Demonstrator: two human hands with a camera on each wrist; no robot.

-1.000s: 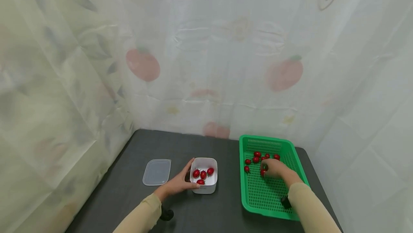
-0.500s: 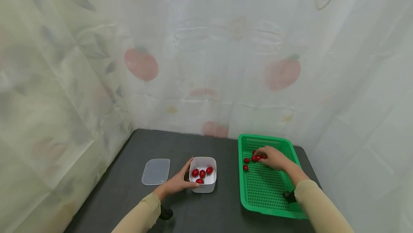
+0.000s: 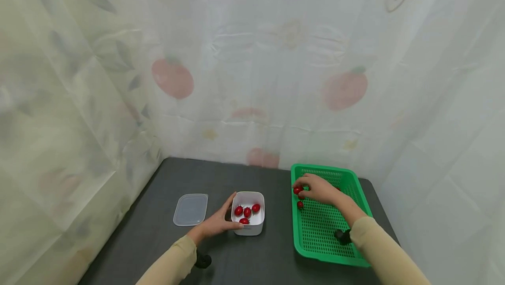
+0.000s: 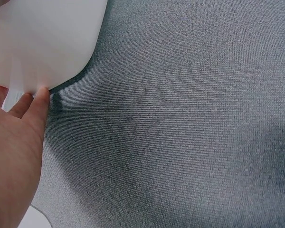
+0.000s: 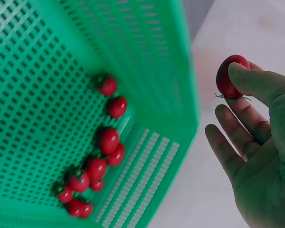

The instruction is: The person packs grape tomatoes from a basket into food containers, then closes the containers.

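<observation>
Head view, white container (image 3: 249,231): uncovered, upright on the dark desk (image 3: 272,261), with four red tomatoes (image 3: 247,212) lying inside.
Left hand (image 3: 215,224): grips the container's left side, thumb along the near wall, probably so the light box does not slide.
Clear lid (image 3: 191,210): flat on the desk to the left, apparently laid aside to leave the container's top free.
Green basket (image 3: 296,232): stands on the right, under the right arm; its raised walls likely stop round fruit from rolling away.
Right hand (image 3: 321,189): over the basket's left edge, the held tomato (image 3: 297,190) at its fingertips.
Left wrist view, fingertips (image 4: 41,95): rest against the container's smooth wall, seemingly bracing it; the thumb is hard to make out.
Right wrist view, held tomato: pinched between thumb and index finger, leafy cap downward, other fingers spread loosely; the light pinch probably spares its skin.
Basket tomatoes (image 5: 108,141): lie clustered toward one end.
</observation>
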